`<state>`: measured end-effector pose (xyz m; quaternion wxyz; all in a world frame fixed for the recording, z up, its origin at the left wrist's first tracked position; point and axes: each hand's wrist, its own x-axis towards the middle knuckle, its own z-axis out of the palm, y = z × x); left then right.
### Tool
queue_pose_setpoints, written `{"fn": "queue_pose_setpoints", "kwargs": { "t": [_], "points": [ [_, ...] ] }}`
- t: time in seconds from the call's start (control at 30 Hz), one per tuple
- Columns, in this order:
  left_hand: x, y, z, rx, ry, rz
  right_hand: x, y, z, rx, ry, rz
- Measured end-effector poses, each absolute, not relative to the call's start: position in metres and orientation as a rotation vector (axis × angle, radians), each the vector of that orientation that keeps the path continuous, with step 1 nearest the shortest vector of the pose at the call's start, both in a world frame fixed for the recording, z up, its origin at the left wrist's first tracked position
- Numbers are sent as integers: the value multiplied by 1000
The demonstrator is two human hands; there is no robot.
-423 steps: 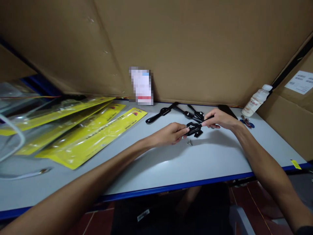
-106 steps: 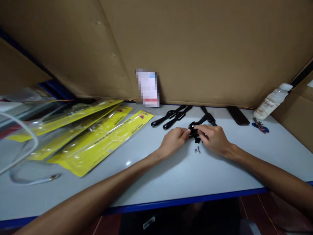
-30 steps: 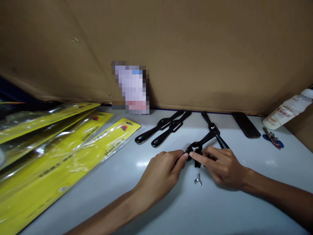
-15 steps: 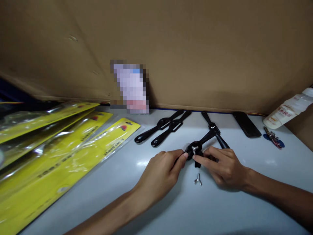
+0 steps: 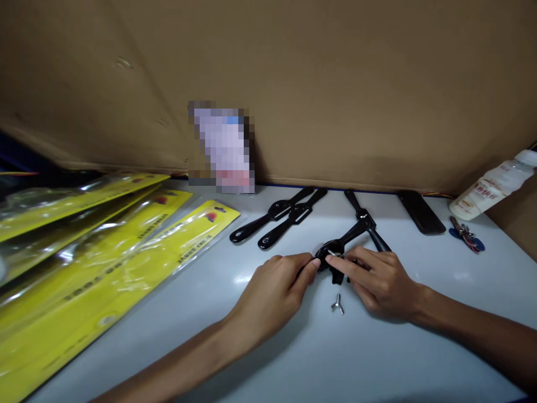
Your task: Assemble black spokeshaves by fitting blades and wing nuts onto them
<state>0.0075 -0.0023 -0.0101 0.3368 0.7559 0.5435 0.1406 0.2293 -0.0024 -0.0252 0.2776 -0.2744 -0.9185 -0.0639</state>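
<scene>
My left hand (image 5: 274, 285) is closed around the near handle of a black spokeshave (image 5: 332, 247). The tool's other handle points away toward the back right. My right hand (image 5: 384, 282) has its fingers curled at the tool's middle, pressed against a silver wing screw (image 5: 334, 253) set in it. Below the body, a dark flat piece (image 5: 337, 276) sticks out. A loose wing screw (image 5: 338, 304) lies on the table just in front of the tool. My fingers partly cover the spokeshave's right side.
Two spokeshaves (image 5: 268, 226) lie side by side behind my left hand, and another (image 5: 363, 215) lies behind the held one. Yellow blister packs (image 5: 138, 268) fill the left. A phone (image 5: 422, 212), keys (image 5: 466, 235) and a bottle (image 5: 489, 190) lie at right, before a cardboard wall (image 5: 335, 95).
My right fingers have shifted left over the wing screw in the spokeshave, covering more of it. My left hand keeps its hold. The whole view has moved slightly.
</scene>
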Motion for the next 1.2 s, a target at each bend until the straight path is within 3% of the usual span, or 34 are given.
{"fn": "queue_pose_setpoints", "kwargs": {
  "t": [0.4, 1.2],
  "points": [
    [6, -13, -12, 2322, 1475, 114, 223, -3, -21, -664, -2521, -269],
    [0, -9, -10, 1967, 1437, 357, 222, -3, -19, -654, -2455, 20]
  ]
}}
